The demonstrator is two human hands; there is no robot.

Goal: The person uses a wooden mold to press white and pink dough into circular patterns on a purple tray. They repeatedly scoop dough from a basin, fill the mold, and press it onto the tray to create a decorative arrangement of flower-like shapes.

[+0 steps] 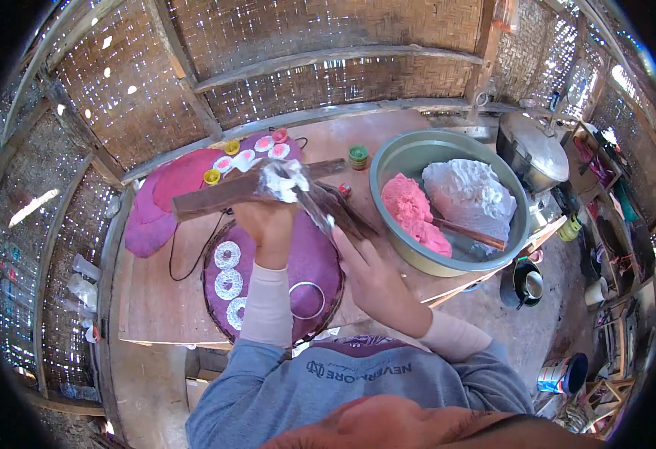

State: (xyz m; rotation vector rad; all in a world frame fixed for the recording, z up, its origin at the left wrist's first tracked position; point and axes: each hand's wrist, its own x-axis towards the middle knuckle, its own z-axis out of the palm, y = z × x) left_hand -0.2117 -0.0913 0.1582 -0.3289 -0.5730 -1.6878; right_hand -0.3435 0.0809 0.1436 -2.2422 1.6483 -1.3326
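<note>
Tabletop [373,142] was pinkish brown; woven wall [313,30], brown, pricked with white light. Tub [417,153] showed grey-green; in it, one lump [415,217] was bright pink, another lump [470,194] white. Board [219,196] was dark brown, the paste [283,179] on it white. Round tray [316,262] looked purple with a dark rim; lacy rings [219,285], white. Small cups [212,177] were yellow, green and pink. Sleeves [238,374] ran blue-grey, cuffs [266,299] pale beige-pink.
</note>
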